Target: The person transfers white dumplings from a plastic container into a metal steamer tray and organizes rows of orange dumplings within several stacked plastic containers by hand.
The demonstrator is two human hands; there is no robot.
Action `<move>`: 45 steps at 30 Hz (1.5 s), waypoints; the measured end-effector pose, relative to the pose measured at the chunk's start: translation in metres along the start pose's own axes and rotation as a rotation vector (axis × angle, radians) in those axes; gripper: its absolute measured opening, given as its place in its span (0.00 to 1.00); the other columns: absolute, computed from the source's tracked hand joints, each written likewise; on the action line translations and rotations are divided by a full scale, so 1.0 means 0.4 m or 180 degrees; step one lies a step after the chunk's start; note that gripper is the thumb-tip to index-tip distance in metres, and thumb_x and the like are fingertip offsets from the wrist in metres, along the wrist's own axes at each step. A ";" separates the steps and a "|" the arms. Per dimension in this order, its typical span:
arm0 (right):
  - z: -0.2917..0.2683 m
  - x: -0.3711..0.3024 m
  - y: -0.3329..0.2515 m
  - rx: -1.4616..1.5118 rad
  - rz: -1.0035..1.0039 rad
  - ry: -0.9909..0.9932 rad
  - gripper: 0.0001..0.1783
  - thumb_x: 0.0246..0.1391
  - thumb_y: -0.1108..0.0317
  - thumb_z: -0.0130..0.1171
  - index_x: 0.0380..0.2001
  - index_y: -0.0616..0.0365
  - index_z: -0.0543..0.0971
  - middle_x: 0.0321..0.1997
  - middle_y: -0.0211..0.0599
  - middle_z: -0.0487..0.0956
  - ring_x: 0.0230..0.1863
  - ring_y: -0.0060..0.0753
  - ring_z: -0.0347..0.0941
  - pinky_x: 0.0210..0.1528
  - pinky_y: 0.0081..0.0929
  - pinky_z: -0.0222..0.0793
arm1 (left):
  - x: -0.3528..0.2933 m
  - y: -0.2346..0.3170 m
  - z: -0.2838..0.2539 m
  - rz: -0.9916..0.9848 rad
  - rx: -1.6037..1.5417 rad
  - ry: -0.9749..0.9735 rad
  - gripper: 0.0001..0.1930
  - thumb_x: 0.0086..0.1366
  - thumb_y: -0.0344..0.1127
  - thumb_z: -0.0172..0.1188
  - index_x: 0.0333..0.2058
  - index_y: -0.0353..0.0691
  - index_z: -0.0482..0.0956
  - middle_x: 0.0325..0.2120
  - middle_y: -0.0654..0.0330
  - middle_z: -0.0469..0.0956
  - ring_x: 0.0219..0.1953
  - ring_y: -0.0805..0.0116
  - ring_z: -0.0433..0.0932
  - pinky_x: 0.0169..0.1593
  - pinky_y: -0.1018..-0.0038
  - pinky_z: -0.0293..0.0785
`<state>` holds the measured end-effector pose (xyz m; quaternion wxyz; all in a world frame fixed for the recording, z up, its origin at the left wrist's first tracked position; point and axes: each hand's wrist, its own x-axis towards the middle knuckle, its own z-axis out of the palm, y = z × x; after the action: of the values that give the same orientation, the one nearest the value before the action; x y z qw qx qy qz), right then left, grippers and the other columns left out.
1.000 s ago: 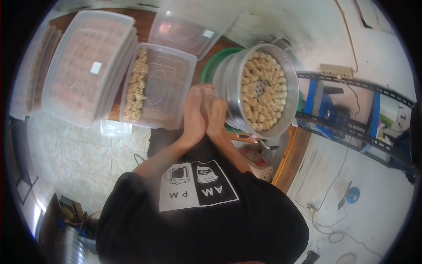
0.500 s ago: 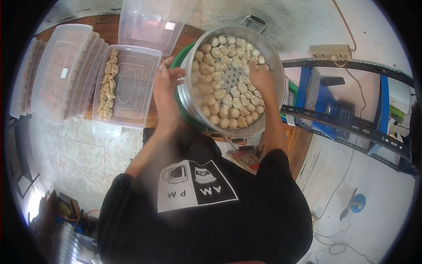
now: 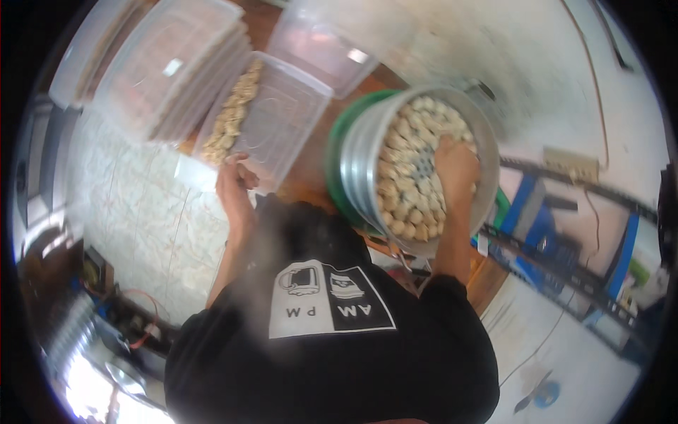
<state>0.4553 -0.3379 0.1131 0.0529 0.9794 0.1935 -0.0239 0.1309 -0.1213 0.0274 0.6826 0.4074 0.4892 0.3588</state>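
My right hand (image 3: 455,166) reaches down into a metal steamer pot (image 3: 361,166), its fingers bent together among the dumplings (image 3: 409,194). Whatever lies under its fingertips is hidden. Pale, pleated dumplings ring the pot, and some holes of its perforated plate show in the middle. My left hand (image 3: 236,185) is at the near end of a clear plastic box (image 3: 282,116), its fingers loosely curled and apart, with nothing seen in them. Along that box's left side runs a row of dumplings (image 3: 233,116), just beyond the left fingertips.
Stacked lidded clear boxes (image 3: 169,67) stand at the far left. Behind the open box leans a clear lid or box (image 3: 332,42). A green basin (image 3: 339,141) sits under or behind the pot. On the right is a black metal rack (image 3: 565,261), below a wall socket strip (image 3: 571,164).
My left hand has moved from the pot's rim left and down to the box with the dumpling row. My right hand stays inside the pot. The whole view has turned and shifted.
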 end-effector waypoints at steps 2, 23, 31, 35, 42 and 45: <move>-0.109 -0.013 -0.166 0.0001 -0.0211 0.0199 0.27 0.65 0.49 0.52 0.34 0.65 0.87 0.26 0.60 0.82 0.32 0.62 0.82 0.40 0.51 0.76 | 0.026 0.008 -0.032 -0.0157 -0.0067 0.0101 0.24 0.77 0.48 0.45 0.46 0.29 0.77 0.16 0.67 0.63 0.23 0.73 0.67 0.34 0.73 0.65; 0.331 -0.016 -0.959 0.2345 -0.1892 -0.0868 0.20 0.48 0.74 0.69 0.46 0.61 0.81 0.44 0.47 0.82 0.40 0.52 0.82 0.44 0.43 0.79 | 0.352 0.067 -0.414 -0.0739 -0.0467 0.0285 0.18 0.77 0.43 0.48 0.45 0.32 0.78 0.24 0.63 0.74 0.27 0.73 0.73 0.36 0.74 0.72; 0.056 -0.228 -0.957 0.2631 -0.2854 0.0064 0.21 0.46 0.74 0.71 0.46 0.59 0.82 0.40 0.48 0.82 0.38 0.52 0.81 0.44 0.42 0.77 | 0.421 0.087 -0.084 -0.1800 -0.1450 -0.0769 0.21 0.75 0.50 0.47 0.44 0.35 0.77 0.33 0.57 0.77 0.41 0.59 0.77 0.52 0.64 0.74; -0.036 -0.304 -0.802 0.2689 -0.0574 -0.0341 0.15 0.61 0.59 0.66 0.43 0.59 0.84 0.36 0.48 0.84 0.32 0.58 0.80 0.39 0.51 0.74 | 0.343 0.096 -0.011 -0.2026 -0.2023 -0.1258 0.20 0.79 0.45 0.42 0.38 0.35 0.76 0.37 0.51 0.81 0.41 0.55 0.82 0.58 0.61 0.74; 0.024 -0.305 -0.612 0.2947 -0.0513 -0.0099 0.35 0.72 0.46 0.41 0.26 0.66 0.82 0.20 0.59 0.77 0.26 0.64 0.77 0.30 0.52 0.69 | 0.040 0.124 0.178 -0.0030 0.0190 -0.1926 0.21 0.79 0.41 0.39 0.47 0.30 0.78 0.42 0.52 0.81 0.49 0.60 0.80 0.60 0.67 0.71; -0.003 -0.297 -0.475 0.3084 -0.0671 0.0142 0.30 0.71 0.55 0.47 0.21 0.68 0.79 0.18 0.58 0.75 0.21 0.62 0.76 0.25 0.49 0.68 | -0.051 0.125 0.242 -0.0370 -0.0268 -0.2054 0.22 0.79 0.41 0.39 0.54 0.31 0.77 0.47 0.54 0.80 0.53 0.64 0.77 0.62 0.70 0.68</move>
<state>0.2729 -0.2077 0.1045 -0.4153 0.8668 0.2592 -0.0954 0.2139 -0.1386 0.0986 0.8379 0.4429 0.2550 0.1917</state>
